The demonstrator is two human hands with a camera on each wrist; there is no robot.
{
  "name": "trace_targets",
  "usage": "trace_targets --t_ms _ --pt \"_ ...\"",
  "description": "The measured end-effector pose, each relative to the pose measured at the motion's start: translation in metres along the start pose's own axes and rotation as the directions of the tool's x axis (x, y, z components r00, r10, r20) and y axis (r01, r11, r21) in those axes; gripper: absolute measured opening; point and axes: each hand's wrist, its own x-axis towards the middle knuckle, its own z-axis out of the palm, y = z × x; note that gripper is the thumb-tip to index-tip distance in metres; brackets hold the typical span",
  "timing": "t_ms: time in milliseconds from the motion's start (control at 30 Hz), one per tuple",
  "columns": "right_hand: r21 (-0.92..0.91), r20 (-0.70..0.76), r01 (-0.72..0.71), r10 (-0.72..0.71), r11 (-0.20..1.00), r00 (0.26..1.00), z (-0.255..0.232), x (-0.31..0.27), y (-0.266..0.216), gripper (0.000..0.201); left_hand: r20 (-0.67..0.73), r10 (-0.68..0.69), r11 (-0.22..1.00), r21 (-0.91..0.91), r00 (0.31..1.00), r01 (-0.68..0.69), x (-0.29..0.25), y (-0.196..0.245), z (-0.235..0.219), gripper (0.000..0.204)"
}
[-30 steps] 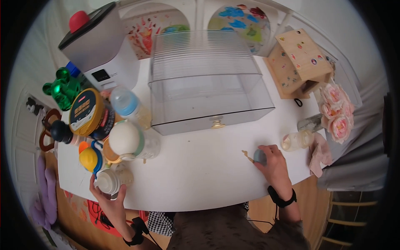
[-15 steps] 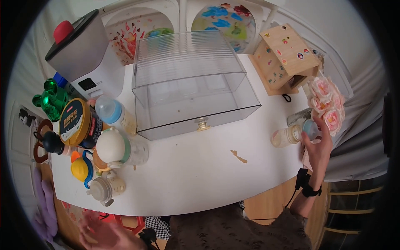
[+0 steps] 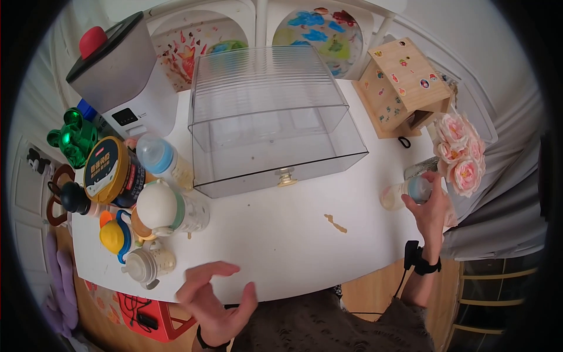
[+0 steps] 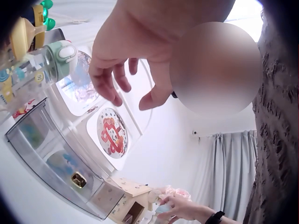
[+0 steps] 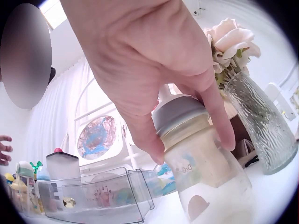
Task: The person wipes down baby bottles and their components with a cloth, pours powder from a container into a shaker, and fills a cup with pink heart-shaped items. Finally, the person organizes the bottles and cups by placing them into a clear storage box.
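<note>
On the right side of the table, my right hand (image 3: 427, 205) grips a blue-grey nipple top (image 3: 419, 189), thumb on one side and fingers on the other. The top sits at the mouth of a clear baby bottle (image 3: 392, 198). In the right wrist view, the collar (image 5: 180, 114) meets the neck of the bottle (image 5: 205, 179), and the palm partly hides the nipple. My left hand (image 3: 217, 302) hovers at the table's front edge, fingers loosely bent and holding nothing. Left of it stands a bottle with a white lid (image 3: 143, 265).
A clear drawer box (image 3: 281, 141) occupies the back middle. Crowded at left are a tub (image 3: 108, 170), a white-lidded cup (image 3: 161, 208) and a blue-collared bottle (image 3: 158, 155). A flower vase (image 5: 264, 123) stands right beside the held bottle; a wooden house (image 3: 404, 82) is behind.
My right hand has carried the nipple top rightward from the table's front and brought it onto the bottle's mouth. My left hand has let go of the white-lidded bottle and moved right.
</note>
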Motion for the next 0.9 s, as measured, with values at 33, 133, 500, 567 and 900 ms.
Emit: trace_targets --t_ms 33,133,500,567,900 --pt "0.01 0.041 -0.044 0.044 0.999 0.998 -0.001 -0.001 -0.003 0.062 0.137 -0.063 0.998 0.0 0.988 0.064 0.005 0.0 0.003 0.071" --pt "0.127 0.033 0.114 -0.119 0.985 0.992 -0.004 -0.015 -0.007 0.062 0.335 -0.121 0.992 0.02 0.934 0.122 0.011 0.0 0.009 0.068" --pt "0.968 0.097 0.038 -0.507 0.249 0.856 0.035 -0.053 -0.106 0.085 0.812 -0.228 0.268 -0.478 0.537 0.836 0.025 0.004 0.02 0.075" --pt "0.974 0.095 0.035 -0.547 0.223 0.832 0.036 -0.048 -0.114 0.084 0.797 -0.286 0.308 -0.45 0.532 0.838 0.026 -0.003 0.013 0.069" --pt "0.876 -0.002 0.425 -0.88 0.228 0.475 0.047 -0.035 -0.115 0.067 0.786 -0.538 0.412 -0.069 0.304 0.909 0.04 -0.016 -0.015 0.045"
